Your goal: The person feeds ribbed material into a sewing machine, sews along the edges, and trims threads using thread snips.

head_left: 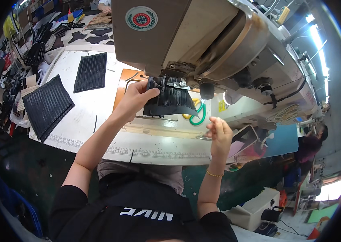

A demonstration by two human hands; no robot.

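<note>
A black ribbed fabric panel [173,103] lies under the needle area of a large sewing machine [206,44], its upper part hidden by the machine head. My left hand [135,99] grips the panel's left edge, thumb on top, close to the presser foot [178,85]. Raised off the table to the right of the panel, my right hand [220,135] has loosely bent fingers somewhat apart, and no object shows in them. Scissors with green and yellow handles [198,117] lie just beyond the panel's right edge, partly covered.
Two more ribbed black stacks or panels, one upright [90,72] and one slanted [48,105], lie on the left of the white table [79,117]. A phone-like device [243,140] sits near my right hand. Cut black pieces [96,36] and another person's hand [105,8] are at the back.
</note>
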